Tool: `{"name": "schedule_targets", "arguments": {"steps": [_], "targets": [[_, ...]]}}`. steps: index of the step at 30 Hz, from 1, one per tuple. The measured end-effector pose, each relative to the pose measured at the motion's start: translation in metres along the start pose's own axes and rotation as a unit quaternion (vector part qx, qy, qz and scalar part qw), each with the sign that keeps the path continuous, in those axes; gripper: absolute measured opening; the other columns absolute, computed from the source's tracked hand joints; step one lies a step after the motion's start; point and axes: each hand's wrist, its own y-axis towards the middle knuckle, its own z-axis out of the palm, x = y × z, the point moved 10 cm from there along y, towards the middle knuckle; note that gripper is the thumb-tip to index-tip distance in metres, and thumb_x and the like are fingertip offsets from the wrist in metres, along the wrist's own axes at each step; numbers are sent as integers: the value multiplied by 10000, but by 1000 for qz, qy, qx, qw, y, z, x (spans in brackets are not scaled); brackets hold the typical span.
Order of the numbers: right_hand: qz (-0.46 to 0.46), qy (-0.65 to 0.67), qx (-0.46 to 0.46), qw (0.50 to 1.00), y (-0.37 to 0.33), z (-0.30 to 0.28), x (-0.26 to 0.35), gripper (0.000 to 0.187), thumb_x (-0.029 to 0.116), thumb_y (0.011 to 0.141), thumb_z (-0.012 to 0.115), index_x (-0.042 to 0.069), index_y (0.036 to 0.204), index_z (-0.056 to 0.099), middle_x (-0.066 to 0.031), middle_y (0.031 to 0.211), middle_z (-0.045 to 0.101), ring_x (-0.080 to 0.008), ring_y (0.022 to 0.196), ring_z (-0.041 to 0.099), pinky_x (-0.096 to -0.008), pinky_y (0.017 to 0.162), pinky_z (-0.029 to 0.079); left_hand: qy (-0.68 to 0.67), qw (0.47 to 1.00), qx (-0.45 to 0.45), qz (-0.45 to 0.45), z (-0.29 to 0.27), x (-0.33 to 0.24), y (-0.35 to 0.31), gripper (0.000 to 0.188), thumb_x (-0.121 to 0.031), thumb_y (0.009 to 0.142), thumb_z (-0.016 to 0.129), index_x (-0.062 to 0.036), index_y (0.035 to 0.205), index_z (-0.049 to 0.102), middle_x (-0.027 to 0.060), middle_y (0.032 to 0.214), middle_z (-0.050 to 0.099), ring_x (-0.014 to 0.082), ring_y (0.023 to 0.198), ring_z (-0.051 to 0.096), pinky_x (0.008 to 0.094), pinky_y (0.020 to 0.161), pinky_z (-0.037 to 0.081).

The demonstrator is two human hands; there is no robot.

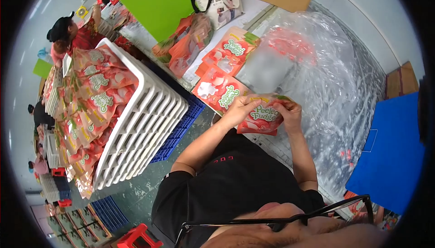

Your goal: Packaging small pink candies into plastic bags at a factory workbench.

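Between my two hands I hold a red and peach printed pouch (pixel 259 120) by its top edge, over the near side of the table. My left hand (pixel 241 110) pinches its upper left part, thumb on the front. On the upper right corner my right hand (pixel 289 114) has a similar pinch. Just beyond my left hand lies a flat stack of matching pouches (pixel 220 86), with another stack of pouches (pixel 232 51) farther back. Whether the held pouch is filled cannot be seen for certain.
Clear plastic sheeting (pixel 317 80) covers much of the table's right. Left of me rise stacked white trays (pixel 147 116), topped with pouches (pixel 95 94), above blue crates (pixel 195 112). A tote bag (pixel 217 1) stands at the back. A red stool (pixel 138 236) is on the floor. People work at far left.
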Motion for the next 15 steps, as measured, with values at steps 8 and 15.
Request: {"name": "schedule_targets", "arguments": {"steps": [8, 15], "targets": [[27, -36, -14, 999, 10, 7, -2, 174, 73, 930, 637, -36, 1041, 716, -37, 878, 719, -83, 666, 579, -232, 655, 478, -10, 996, -53, 72, -41, 8, -15, 383, -318, 1046, 519, 11, 1103, 705, 41, 1082, 707, 132, 993, 623, 313, 919, 490], [-25, 131, 56, 989, 47, 53, -12, 199, 133, 1008, 572, -21, 1096, 663, -32, 979, 659, -77, 824, 572, -233, 741, 479, -148, 981, -59, 107, -39, -66, -49, 405, -330, 1050, 499, 20, 1146, 679, 96, 1159, 691, 168, 1079, 632, 337, 959, 493]]}}
